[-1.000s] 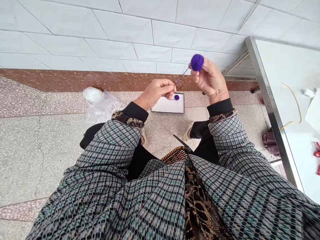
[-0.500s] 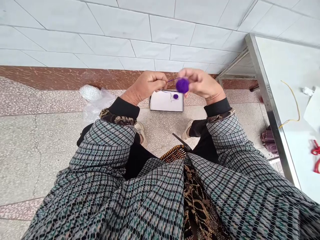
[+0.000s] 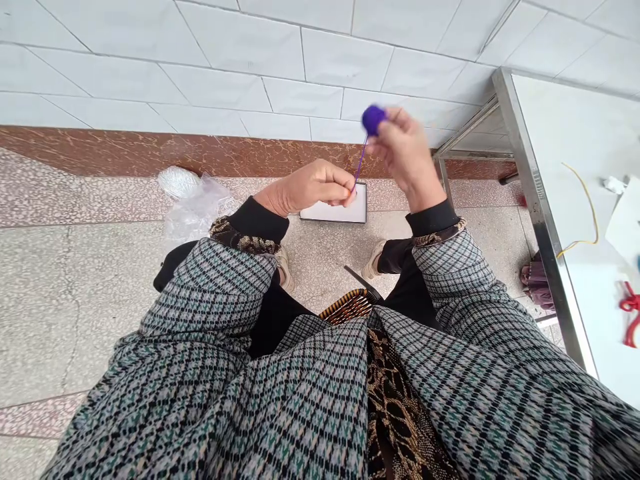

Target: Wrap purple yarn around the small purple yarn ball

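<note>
I have my right hand (image 3: 407,157) raised, fingers closed around the small purple yarn ball (image 3: 373,119), which sits at its fingertips, above and just beyond my left hand (image 3: 310,190). The left hand is pinched shut on the purple strand (image 3: 360,160) that runs taut from its thumb and forefinger up to the ball. The right hand is blurred, so I cannot tell exactly how its fingers lie on the ball.

To wind well here, I would hold an even pull with the left pinch, so the strand lies snug without biting into the ball. I would let the right hand turn the ball a little between wraps, so the layers cross and it stays round. The gap between the hands looks short, which I judge helps control.

Below the left hand, on the floor, lies a white board (image 3: 336,211), partly hidden by my fingers. A clear plastic bag (image 3: 193,200) sits well off to the left hand's outer side. A table (image 3: 530,180) stands to the right of the right hand, with a yellow cord (image 3: 593,213) on it.
</note>
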A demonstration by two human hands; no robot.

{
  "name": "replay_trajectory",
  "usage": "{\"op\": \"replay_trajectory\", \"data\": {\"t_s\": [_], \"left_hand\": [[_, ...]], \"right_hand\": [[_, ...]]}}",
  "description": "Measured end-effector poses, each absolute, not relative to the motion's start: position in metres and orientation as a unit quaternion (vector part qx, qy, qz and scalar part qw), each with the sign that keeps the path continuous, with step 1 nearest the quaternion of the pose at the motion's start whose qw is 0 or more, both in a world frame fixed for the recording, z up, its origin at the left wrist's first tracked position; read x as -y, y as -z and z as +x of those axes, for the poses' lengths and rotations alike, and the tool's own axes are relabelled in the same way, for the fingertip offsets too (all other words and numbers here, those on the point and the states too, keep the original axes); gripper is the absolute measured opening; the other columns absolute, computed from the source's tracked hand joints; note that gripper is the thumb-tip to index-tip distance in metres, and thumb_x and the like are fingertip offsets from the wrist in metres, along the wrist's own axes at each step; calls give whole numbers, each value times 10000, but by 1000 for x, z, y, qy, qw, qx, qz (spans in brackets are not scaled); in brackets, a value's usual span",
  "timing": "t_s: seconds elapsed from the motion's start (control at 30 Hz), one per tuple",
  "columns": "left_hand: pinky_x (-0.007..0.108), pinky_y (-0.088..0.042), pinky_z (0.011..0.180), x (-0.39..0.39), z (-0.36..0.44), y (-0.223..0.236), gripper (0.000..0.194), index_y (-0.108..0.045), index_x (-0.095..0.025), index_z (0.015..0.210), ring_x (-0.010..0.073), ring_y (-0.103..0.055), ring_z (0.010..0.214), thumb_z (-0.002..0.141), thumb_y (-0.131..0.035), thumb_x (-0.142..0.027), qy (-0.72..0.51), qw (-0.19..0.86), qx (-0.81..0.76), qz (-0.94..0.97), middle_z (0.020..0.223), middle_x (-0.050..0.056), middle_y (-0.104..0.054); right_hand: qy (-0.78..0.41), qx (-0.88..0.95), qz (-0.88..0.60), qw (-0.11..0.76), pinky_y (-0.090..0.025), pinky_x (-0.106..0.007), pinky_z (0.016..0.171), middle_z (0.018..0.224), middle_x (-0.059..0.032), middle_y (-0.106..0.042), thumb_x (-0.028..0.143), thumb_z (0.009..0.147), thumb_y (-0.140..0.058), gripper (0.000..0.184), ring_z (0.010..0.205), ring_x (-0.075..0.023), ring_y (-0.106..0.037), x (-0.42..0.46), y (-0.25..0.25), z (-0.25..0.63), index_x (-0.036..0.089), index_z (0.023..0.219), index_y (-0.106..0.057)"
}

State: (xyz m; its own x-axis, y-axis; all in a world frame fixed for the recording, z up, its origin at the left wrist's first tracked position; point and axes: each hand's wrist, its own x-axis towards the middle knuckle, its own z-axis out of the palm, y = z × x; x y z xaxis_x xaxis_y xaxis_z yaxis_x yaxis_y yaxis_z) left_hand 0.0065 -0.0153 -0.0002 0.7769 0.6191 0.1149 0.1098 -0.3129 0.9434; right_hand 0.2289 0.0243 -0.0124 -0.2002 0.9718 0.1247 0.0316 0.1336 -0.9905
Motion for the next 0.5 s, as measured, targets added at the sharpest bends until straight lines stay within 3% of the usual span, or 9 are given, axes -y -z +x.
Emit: {"op": "replay_trajectory", "data": {"t_s": [0.1, 0.2, 0.27, 0.4, 0.43, 0.5], "left_hand": [[278, -386, 565, 15, 3, -6, 198, -615, -183, 610, 103, -459, 541, 802, -599, -229, -259, 533, -231, 772, 577, 3, -522], [272, -357, 565, 8, -7, -1, 185, -573, -180, 612, 93, -420, 555, 797, -562, -183, -360, 527, -271, 721, 597, 2, -518], [262, -356, 564, 2, -12, 4, 188, -575, -174, 639, 84, -395, 553, 825, -550, -157, -362, 520, -316, 706, 604, -5, -514], [261, -412, 622, 0, -9, 6, 209, -578, -168, 595, 88, -441, 559, 799, -549, -135, -300, 495, -325, 748, 592, -13, -517], [267, -438, 661, 2, -7, 4, 208, -589, -167, 588, 94, -471, 570, 792, -560, -145, -271, 496, -311, 765, 595, -12, -531], [283, -465, 718, 6, -1, -1, 201, -613, -169, 584, 104, -509, 582, 783, -584, -173, -219, 501, -278, 790, 591, -15, -551]], "right_hand": [[-493, 696, -431, 295, -509, -263, 642, 847, -15, -600, 378, 802, -809, 360, 783, -162, -587, -14, 13, 221, 211, 986, -549], [-584, 734, -312, 152, -507, -241, 604, 864, -11, -614, 310, 731, -852, 413, 735, -137, -587, 0, -1, 224, 194, 987, -550], [-640, 698, -244, 208, -516, -243, 587, 886, -14, -613, 399, 714, -865, 482, 705, -130, -587, 3, -10, 230, 199, 1004, -535], [-596, 555, -250, 524, -554, -262, 647, 979, -30, -612, 661, 735, -800, 587, 780, -157, -580, -10, -10, 236, 255, 1052, -518], [-576, 528, -277, 559, -566, -268, 693, 983, -29, -609, 663, 761, -781, 567, 820, -167, -584, -15, -5, 234, 262, 1061, -515], [-557, 525, -355, 537, -572, -278, 740, 928, -20, -598, 597, 798, -781, 503, 853, -177, -587, -21, 5, 229, 257, 1049, -506]]}}
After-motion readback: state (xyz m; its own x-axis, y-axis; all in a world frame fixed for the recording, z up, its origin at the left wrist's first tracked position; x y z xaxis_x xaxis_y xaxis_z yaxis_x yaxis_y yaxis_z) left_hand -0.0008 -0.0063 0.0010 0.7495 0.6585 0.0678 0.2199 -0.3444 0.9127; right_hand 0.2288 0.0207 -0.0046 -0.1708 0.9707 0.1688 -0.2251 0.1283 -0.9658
